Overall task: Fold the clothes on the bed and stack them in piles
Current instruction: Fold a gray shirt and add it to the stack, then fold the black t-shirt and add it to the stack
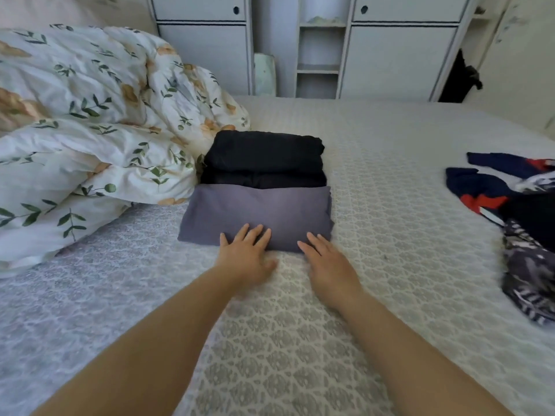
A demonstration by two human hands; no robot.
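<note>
1. Two hands reach forward over the bed (390, 181); fingers straight, nothing grasped.
2. Left hand (244, 253): fingertips rest flat on the near edge of the folded grey garment (258, 210).
3. Right hand (329, 264): released, fingertips touching the same near edge, toward its right corner.
4. Grey garment lies mid-bed, directly in front of a folded black pile (264, 159); the two touch.
5. Unfolded clothes heap (522, 217), navy, red and patterned, lies at the bed's right side, well apart.
6. Floral duvet (90, 121) bunched at left, beside the black pile.
7. White cabinets (399, 58) behind the bed.
</note>
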